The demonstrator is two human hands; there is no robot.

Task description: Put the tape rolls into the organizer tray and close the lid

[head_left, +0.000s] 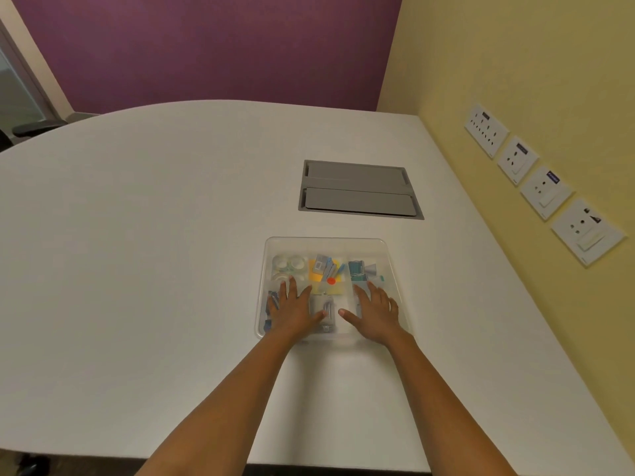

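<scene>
With the clear lid (326, 243) lying flat over the organizer tray (398, 304), both hands rest palm-down on top of it, fingers spread, nothing grasped; left hand (293, 309) covers the near-left part of the lid, right hand (376, 312) the near-right part; thumbs point toward each other, apart, with a grey metal item (326, 309) showing through the lid between them; cannot tell what that item is. Tape rolls (290, 264) sit inside the tray in the far-left compartment, seen through the plastic, several clear/whitish rolls packed together; left fingertips (292, 280) reach just to the near edge of that compartment. Middle far compartment holds yellow sticky notes (318, 274) with small grey and blue boxes on them; a red dot (331, 281) sits near the tray centre, cannot tell if it is on the lid or under it; far-right compartment has teal binder clips (357, 271); blue items at near-left are partly hidden by the left hand. Tray stands on the white table (171, 235), toward its right side, near the person's edge; grey cable hatch (359, 190) is set flush in the table beyond the tray, apart from it; four wall socket plates (536, 180) run along the yellow wall to the right; whether the lid is fully latched cannot be told.
</scene>
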